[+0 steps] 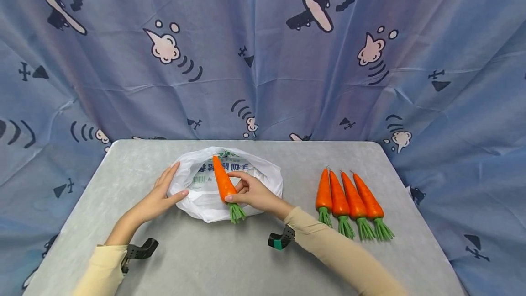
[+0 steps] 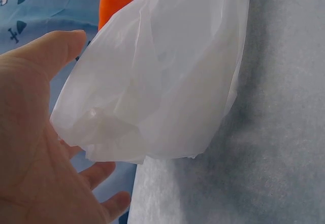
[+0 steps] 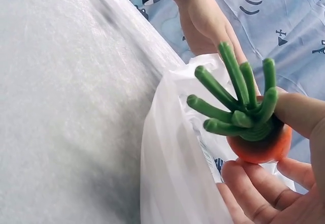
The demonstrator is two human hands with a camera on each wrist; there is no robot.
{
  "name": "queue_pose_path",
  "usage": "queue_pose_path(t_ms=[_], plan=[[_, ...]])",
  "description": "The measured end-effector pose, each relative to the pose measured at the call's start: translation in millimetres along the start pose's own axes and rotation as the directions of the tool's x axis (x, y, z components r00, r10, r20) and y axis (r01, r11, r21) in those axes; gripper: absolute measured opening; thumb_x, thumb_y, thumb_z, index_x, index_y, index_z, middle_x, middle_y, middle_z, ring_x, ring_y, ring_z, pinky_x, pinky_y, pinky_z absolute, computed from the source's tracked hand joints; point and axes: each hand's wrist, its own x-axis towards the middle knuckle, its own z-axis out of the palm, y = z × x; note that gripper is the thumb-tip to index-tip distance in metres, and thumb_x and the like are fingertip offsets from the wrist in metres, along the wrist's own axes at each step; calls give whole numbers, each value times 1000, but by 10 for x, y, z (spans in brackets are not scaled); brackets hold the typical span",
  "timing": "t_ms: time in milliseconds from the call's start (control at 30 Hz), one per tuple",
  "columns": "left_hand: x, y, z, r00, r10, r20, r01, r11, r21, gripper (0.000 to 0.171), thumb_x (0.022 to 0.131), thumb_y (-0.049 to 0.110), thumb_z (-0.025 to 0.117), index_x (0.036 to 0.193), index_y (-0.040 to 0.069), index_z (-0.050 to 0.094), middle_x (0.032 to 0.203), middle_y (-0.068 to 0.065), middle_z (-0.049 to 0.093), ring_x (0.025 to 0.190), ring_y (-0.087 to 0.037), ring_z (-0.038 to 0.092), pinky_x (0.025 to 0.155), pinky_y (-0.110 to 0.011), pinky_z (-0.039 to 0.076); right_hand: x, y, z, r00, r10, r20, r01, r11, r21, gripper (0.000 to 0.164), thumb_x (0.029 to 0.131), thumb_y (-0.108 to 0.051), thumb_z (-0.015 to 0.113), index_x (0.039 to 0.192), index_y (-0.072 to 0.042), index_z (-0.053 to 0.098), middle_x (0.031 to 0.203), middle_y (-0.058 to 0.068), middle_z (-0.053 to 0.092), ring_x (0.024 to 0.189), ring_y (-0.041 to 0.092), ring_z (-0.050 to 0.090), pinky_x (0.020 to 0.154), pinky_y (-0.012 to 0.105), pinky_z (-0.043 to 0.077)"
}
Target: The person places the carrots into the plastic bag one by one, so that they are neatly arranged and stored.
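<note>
A white plastic bag (image 1: pixel 205 211) with printed lettering stands on the table, its mouth spread wide. Over that mouth my right hand (image 1: pixel 256 193) pinches an orange carrot (image 1: pixel 223 179) near its top. The carrot's tip points away from me and its green stalks (image 3: pixel 244 102) face back toward my right wrist. At the bag's left side, my left hand (image 1: pixel 158 200) lies along the rim with fingers and thumb spread. In the left wrist view, the left thumb (image 2: pixel 68 46) and fingers are apart, beside the bag wall (image 2: pixel 152 92).
Several carrots (image 1: pixel 347 198) lie side by side on the right of the grey table (image 1: pixel 197 264), stalks toward me. A blue curtain (image 1: pixel 255 58) printed with planes hangs behind the table. Each wrist wears a dark band (image 1: pixel 141 249).
</note>
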Motion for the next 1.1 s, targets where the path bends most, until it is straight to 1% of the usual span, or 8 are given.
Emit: queue_pose_path(t_ms=[100, 233, 433, 567, 733, 867, 967, 1100], plan=[[1, 1, -14, 1000, 2, -5, -2, 1000, -6, 92, 96, 35, 62, 161, 14, 0, 162, -32, 5, 148, -56, 4, 110, -78, 13, -4, 5, 26, 1000, 2, 11, -2, 1000, 3, 73, 85, -18, 78, 148, -14, 42, 95, 11, 66, 78, 11, 65, 77, 37, 59], [5, 8, -14, 1000, 11, -10, -11, 1000, -27, 93, 96, 33, 63, 161, 15, -2, 162, -32, 4, 148, -55, 3, 111, -78, 12, -34, 37, 43, 1000, -7, 27, 6, 1000, 13, 73, 85, -17, 78, 149, -15, 42, 96, 11, 66, 79, 11, 66, 74, 24, 56], [2, 24, -12, 999, 35, -10, -35, 998, -45, 93, 96, 30, 63, 161, 15, -1, 162, -31, 4, 148, -55, 4, 111, -77, 12, -92, 64, 57, 998, -34, 52, 33, 999, 22, 74, 86, -13, 77, 150, -13, 40, 98, 13, 66, 79, 11, 65, 74, 22, 55], [0, 40, -10, 999, 38, -9, -39, 998, -47, 92, 96, 30, 63, 161, 14, -1, 162, -30, 3, 148, -55, 5, 111, -77, 13, -68, 55, 88, 998, -26, 65, 25, 1000, 11, 73, 85, -14, 77, 149, -13, 41, 97, 13, 66, 78, 10, 65, 72, 21, 54], [7, 41, 9, 999, 49, -7, -49, 998, -40, 93, 96, 30, 63, 160, 14, -2, 162, -30, 5, 148, -53, 9, 113, -75, 15, 20, 46, 146, 998, -3, 70, 4, 1000, -17, 71, 86, -16, 77, 148, -14, 44, 92, 9, 65, 74, 9, 63, 69, 20, 52], [7, 35, 21, 999, 45, -6, -46, 998, -37, 93, 96, 31, 63, 160, 14, -3, 162, -30, 3, 148, -54, 8, 113, -75, 15, 113, 49, 211, 997, 12, 71, -8, 999, -48, 67, 86, -18, 77, 146, -13, 46, 87, 5, 63, 72, 8, 61, 65, 19, 48], [6, 34, 22, 999, 37, -3, -37, 999, -34, 94, 96, 32, 63, 160, 15, -3, 163, -30, 2, 148, -54, 6, 113, -76, 14, 190, 49, 262, 998, 27, 57, -23, 998, -61, 66, 86, -19, 77, 145, -12, 48, 82, 3, 61, 68, 7, 58, 61, 19, 46], [6, 37, 17, 999, 35, -1, -35, 999, -30, 93, 97, 33, 62, 161, 16, -3, 163, -30, 2, 148, -54, 7, 113, -75, 15, 293, 48, 321, 998, 61, 28, -59, 997, -46, 64, 85, -20, 78, 143, -12, 51, 76, 1, 60, 63, 8, 55, 59, 20, 47]])
